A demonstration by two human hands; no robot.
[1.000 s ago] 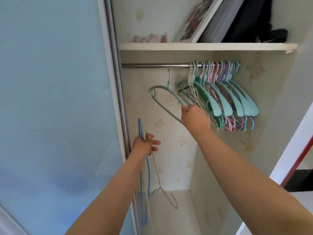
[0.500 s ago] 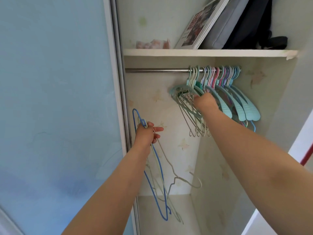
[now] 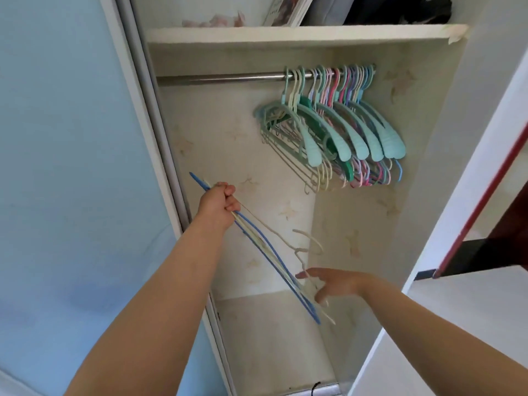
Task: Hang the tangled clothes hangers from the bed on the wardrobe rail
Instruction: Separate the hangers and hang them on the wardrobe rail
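Note:
My left hand [image 3: 219, 204] grips a small bunch of thin hangers [image 3: 268, 252], blue and cream, tilted down to the right inside the wardrobe. Their cream hooks curl near my right hand [image 3: 333, 282], whose fingers are spread and reach at the bunch's lower end, holding nothing. Above, the metal rail [image 3: 223, 79] carries several teal, pink and cream hangers [image 3: 337, 132] packed at its right end. The rail's left half is bare.
A light blue sliding door [image 3: 71, 167] stands to the left of the opening. A shelf [image 3: 300, 34] above the rail holds a book and dark bags. The wardrobe floor [image 3: 271, 338] lies below. A white panel with a red edge [image 3: 485, 207] is at the right.
My right hand let go of the teal hanger now on the rail and dropped down to the bunch. My left hand tilted the bunch to the right.

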